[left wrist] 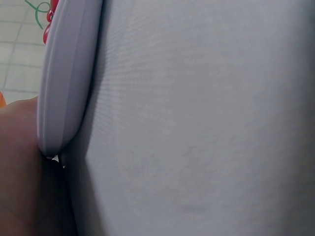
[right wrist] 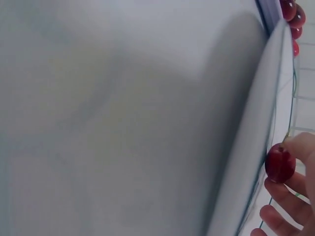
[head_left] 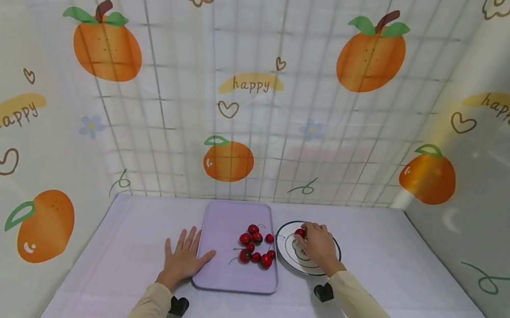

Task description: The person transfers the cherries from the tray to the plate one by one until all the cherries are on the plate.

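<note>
Over the white plate [head_left: 284, 256] with a dark rim line, my right hand [head_left: 319, 246] pinches a red cherry [right wrist: 280, 163] between thumb and fingers. In the right wrist view the cherry is at or just above the plate; contact is hard to judge. My left hand [head_left: 184, 258] lies with spread, straight fingers at the left edge of a lilac tray [head_left: 221, 273], its thumb over the rim. Several red cherries [head_left: 245, 255], some with stems, lie on the right half of the tray. The left wrist view shows mostly tablecloth and the tray's side [left wrist: 69, 83].
The tray and plate stand side by side on a white-covered table [head_left: 137, 229]. A curtain [head_left: 258, 128] printed with oranges rises behind and at both sides. Black heart-shaped pieces [head_left: 323, 292] sit at both wrists.
</note>
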Demonstrator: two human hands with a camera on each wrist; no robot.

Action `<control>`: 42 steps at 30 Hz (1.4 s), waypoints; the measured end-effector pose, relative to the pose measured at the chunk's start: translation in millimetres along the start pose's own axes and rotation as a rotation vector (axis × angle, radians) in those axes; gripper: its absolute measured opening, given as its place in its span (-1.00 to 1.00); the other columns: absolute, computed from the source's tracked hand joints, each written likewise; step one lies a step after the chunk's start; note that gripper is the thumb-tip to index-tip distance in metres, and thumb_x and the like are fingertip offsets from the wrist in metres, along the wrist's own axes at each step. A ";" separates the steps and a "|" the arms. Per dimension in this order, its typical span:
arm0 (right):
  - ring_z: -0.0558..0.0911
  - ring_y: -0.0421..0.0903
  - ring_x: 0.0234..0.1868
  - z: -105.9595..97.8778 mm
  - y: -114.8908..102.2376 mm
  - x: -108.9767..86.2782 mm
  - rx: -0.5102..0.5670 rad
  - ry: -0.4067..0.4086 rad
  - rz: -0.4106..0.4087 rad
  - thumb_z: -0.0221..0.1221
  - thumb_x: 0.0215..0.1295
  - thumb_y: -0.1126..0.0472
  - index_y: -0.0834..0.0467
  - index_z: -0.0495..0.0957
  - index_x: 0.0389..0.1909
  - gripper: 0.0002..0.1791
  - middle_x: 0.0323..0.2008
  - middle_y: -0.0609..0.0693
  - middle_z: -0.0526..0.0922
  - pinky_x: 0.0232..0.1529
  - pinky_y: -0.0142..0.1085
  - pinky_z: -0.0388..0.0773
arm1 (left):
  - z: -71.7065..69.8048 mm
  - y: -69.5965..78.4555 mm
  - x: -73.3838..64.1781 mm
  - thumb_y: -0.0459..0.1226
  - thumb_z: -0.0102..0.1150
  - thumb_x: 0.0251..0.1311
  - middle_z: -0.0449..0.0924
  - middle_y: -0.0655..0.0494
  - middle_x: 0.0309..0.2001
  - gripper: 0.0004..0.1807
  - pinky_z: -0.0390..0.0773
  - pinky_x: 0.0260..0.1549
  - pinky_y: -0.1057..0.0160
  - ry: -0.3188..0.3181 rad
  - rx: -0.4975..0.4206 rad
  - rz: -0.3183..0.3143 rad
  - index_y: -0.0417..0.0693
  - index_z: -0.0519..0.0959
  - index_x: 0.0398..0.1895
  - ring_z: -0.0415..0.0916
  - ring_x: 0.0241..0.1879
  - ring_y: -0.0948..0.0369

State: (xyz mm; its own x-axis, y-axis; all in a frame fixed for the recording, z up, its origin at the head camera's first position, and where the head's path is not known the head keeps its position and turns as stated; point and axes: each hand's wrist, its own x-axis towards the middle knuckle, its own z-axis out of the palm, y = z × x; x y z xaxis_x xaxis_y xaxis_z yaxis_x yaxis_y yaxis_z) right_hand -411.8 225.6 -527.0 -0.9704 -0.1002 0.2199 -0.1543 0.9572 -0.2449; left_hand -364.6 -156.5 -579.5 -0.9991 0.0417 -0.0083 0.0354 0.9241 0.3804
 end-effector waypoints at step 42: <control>0.55 0.02 0.07 8.4 -40.3 0.9 0.092 0.017 -0.216 0.36 0.32 -0.01 0.06 0.68 -0.07 -0.72 -0.29 -0.12 0.75 0.30 0.17 0.37 | 1.5 -2.6 1.1 0.50 -0.24 0.30 -0.19 0.10 0.72 0.06 -0.44 0.54 -0.40 0.003 0.020 0.013 0.09 -0.02 0.68 -0.33 0.72 -0.03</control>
State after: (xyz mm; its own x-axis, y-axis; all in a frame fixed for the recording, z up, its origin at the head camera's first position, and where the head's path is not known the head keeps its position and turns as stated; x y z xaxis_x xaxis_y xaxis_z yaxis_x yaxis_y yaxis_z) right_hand -408.0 184.7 -524.8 -0.9097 -0.2946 0.2927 -0.3752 0.8851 -0.2753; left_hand -365.8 -158.4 -581.9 -0.9986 0.0522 -0.0008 0.0484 0.9310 0.3618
